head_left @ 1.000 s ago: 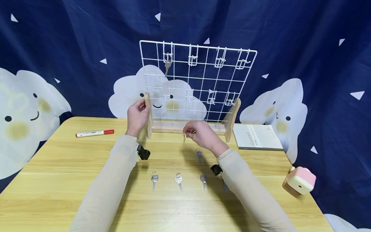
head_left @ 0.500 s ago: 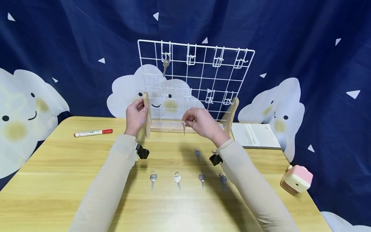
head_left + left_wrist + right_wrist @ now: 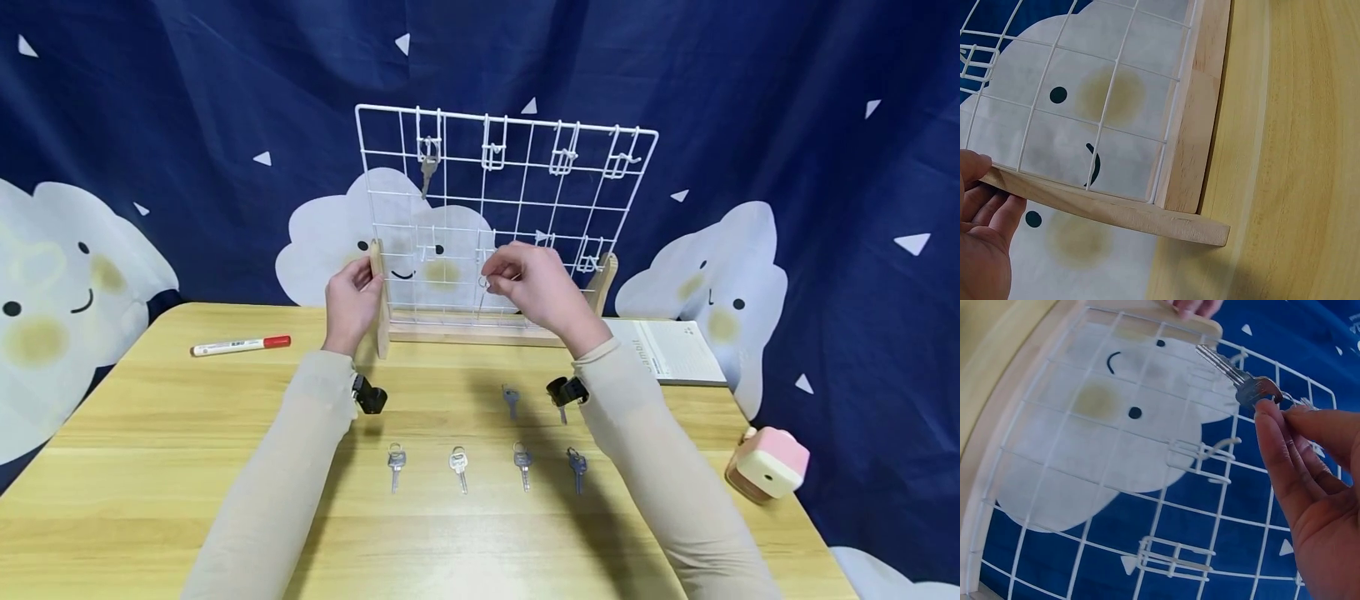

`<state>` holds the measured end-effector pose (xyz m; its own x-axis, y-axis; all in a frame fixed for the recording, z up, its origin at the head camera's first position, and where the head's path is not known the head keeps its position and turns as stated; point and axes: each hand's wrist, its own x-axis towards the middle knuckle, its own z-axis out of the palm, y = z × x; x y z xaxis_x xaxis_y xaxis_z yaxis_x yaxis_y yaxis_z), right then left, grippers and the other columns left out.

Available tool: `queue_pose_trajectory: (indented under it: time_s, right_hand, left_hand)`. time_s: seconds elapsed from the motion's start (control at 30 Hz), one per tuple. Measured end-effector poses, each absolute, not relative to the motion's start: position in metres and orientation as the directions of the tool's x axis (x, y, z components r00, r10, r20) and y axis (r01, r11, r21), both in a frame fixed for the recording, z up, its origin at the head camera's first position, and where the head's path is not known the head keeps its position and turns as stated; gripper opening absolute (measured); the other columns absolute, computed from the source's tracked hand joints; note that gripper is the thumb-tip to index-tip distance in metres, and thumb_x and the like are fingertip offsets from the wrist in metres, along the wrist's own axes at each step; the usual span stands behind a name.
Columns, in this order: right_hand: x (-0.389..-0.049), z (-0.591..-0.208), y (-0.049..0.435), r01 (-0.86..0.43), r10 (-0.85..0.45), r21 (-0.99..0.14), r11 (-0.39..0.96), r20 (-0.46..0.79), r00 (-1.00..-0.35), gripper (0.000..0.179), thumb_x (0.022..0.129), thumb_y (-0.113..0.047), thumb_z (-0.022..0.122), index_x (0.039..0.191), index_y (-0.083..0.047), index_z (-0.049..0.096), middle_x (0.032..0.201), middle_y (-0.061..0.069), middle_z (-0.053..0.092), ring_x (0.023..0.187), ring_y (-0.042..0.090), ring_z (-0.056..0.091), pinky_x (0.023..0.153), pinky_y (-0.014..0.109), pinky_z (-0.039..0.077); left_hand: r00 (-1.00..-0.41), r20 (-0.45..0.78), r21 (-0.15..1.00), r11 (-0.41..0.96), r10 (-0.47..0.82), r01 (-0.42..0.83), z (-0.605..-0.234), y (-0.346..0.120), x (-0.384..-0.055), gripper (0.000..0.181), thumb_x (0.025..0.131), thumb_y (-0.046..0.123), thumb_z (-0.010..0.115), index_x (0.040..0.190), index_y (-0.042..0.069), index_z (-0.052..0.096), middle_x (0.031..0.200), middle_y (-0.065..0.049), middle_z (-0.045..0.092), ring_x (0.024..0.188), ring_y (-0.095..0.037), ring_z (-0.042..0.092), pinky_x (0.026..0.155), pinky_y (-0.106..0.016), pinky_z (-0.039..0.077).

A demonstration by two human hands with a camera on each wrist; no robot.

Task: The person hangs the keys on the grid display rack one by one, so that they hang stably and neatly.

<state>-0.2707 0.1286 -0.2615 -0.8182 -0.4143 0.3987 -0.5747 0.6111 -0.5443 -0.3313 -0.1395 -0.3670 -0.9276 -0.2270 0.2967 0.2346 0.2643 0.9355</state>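
My left hand (image 3: 351, 304) grips the left wooden upright (image 3: 381, 312) of a stand holding a white wire grid rack (image 3: 1105, 106). In the left wrist view the thumb lies on one face of the wood, fingers on the other. My right hand (image 3: 542, 285) pinches the ring of a silver key (image 3: 1249, 389) between thumb and fingers, in front of the rack's lower hooks. That key dangles blade down in the head view. Another key (image 3: 429, 171) hangs from the upper left hook. The other upper hooks (image 3: 493, 155) carry nothing.
Several ringed keys lie on the wooden table, including a front-row key (image 3: 459, 468) and one behind it (image 3: 511, 401). A red-capped marker (image 3: 240, 346) lies left, a notebook (image 3: 686, 354) right of the stand, a pink-and-cream pencil sharpener (image 3: 772, 465) near the right edge.
My right hand has lifted the key from low before the stand's base up to the lower hooks, shifting slightly right in the last half second. My left hand keeps its grip on the upright.
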Motion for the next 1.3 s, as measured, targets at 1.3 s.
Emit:
queue_pose_trajectory:
  time_s: [1.3]
  right_hand:
    - [-0.283, -0.194, 0.126, -0.570, -0.126, -0.597, 0.564, 0.620, -0.774, 0.014, 0.091, 0.006, 0.062, 0.095, -0.002, 0.072, 0.084, 0.004, 0.069, 0.071, 0.011, 0.067, 0.068, 0.021, 0.057]
  left_hand:
    - [-0.934, 0.288, 0.926, 0.309, -0.211, 0.216, -0.367, -0.142, -0.333, 0.042, 0.097, 0.003, 0.059, 0.138, -0.004, 0.051, 0.137, -0.022, 0.054, 0.126, -0.030, 0.052, 0.103, -0.029, 0.046]
